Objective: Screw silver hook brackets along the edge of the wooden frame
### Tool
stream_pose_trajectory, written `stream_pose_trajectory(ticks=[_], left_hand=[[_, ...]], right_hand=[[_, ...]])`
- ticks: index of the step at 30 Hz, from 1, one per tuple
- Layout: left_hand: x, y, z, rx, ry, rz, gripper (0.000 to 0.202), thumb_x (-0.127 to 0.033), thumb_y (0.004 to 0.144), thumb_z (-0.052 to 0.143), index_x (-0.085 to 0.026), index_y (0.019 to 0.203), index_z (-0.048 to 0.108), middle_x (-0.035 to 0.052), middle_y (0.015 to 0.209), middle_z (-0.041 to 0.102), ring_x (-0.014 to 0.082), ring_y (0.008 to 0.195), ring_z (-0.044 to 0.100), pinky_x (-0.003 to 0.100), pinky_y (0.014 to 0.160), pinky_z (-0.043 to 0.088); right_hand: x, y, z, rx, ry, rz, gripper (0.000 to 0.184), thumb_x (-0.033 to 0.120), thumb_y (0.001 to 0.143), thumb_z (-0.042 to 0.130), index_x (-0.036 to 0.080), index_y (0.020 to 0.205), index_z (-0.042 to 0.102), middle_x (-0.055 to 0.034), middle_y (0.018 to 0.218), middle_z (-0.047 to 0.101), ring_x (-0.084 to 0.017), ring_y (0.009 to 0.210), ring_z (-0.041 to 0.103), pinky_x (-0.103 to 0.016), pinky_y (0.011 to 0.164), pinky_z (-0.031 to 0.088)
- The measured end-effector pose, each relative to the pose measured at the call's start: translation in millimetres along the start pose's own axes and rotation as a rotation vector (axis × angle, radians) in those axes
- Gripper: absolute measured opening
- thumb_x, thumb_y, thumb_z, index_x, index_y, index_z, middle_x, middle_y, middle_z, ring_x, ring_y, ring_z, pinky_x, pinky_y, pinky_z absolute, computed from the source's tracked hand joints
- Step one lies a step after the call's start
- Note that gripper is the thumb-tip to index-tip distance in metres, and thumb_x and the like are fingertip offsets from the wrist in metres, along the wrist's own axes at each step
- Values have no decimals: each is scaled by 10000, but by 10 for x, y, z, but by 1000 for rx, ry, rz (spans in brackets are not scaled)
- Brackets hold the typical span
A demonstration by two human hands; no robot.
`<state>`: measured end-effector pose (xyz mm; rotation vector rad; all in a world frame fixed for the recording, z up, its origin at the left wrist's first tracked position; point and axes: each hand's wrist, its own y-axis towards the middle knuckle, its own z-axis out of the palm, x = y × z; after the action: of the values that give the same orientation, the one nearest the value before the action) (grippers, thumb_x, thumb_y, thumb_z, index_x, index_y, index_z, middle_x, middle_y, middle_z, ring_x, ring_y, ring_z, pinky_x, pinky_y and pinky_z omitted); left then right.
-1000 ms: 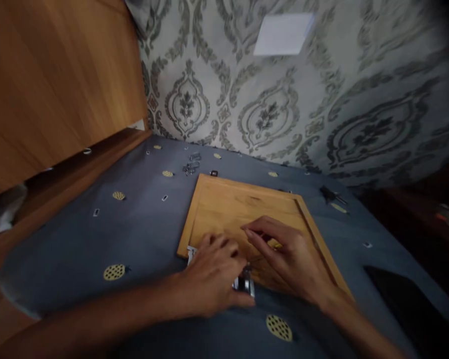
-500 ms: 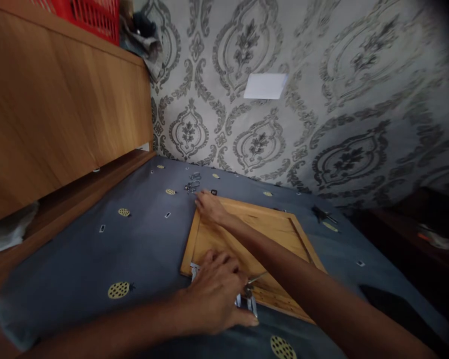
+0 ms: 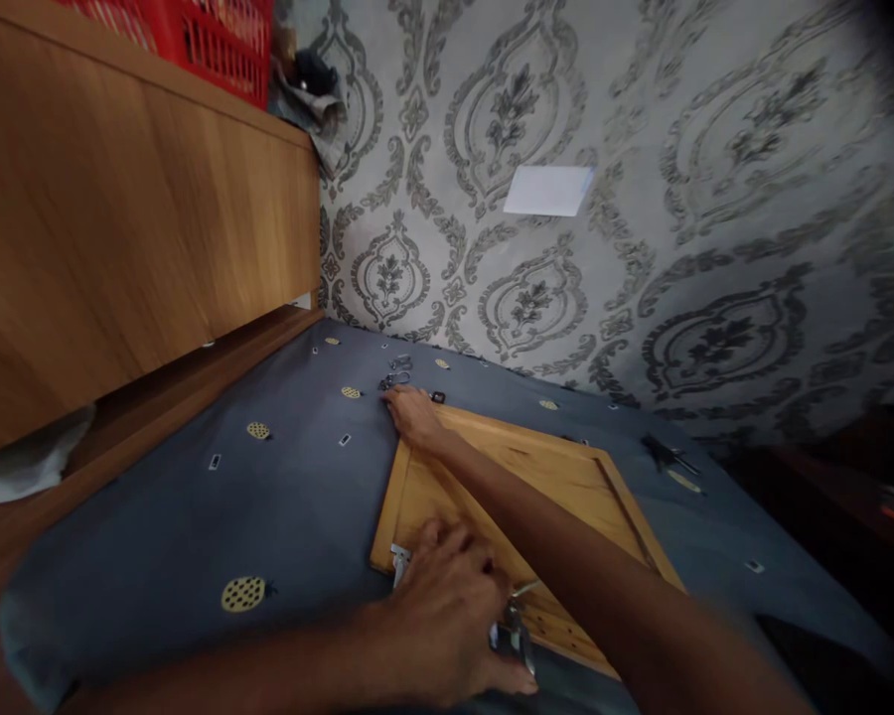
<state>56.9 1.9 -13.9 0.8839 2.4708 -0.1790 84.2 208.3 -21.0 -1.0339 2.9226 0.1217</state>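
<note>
A framed wooden panel (image 3: 521,472) lies on the dark blue patterned cloth. My left hand (image 3: 454,611) is curled over its near edge, around a shiny metal fitting (image 3: 518,631) that sticks out by the thumb. Another part of silvery metal (image 3: 400,559) shows at the panel's near left corner. Crossing over the panel, my right hand (image 3: 415,415) is at its far left corner, fingertips drawn together beside small metal pieces (image 3: 396,377) on the cloth. What those fingertips hold, if anything, is hidden. A small black square item (image 3: 437,397) lies just right of that hand.
A wooden cabinet (image 3: 156,218) stands along the left, with a red plastic basket (image 3: 223,50) on top. Behind is a patterned wall (image 3: 469,248) bearing a white plate (image 3: 547,191). A dark tool (image 3: 667,455) lies right of the panel.
The view has shifted, so everything sits slightly lower and further right. My right hand has moved nearer the small metal pieces. My left hand stays on the metal fitting.
</note>
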Motion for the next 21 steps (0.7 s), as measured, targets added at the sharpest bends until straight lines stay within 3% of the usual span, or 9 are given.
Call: stream_pose_trajectory(ticks=[15, 21], left_hand=[[-39, -15, -12, -26, -5, -13, 464, -602, 810, 808, -160, 915, 716, 99, 1082, 696, 326, 1144, 597, 491, 1032, 445], [-24, -19, 1, -28, 8, -10, 525, -641, 810, 793, -148, 984, 744, 108, 1097, 695, 327, 1114, 607, 484, 1006, 457]], right_hand=[[31, 137, 23, 45, -29, -28, 389, 386, 992, 661, 190, 1325, 621, -106, 1344, 650, -248, 1138, 678, -473, 951, 598], [26, 66, 131, 14, -46, -88, 390, 381, 989, 666, 181, 1321, 623, -108, 1333, 655, -249, 1135, 680, -468, 947, 600]])
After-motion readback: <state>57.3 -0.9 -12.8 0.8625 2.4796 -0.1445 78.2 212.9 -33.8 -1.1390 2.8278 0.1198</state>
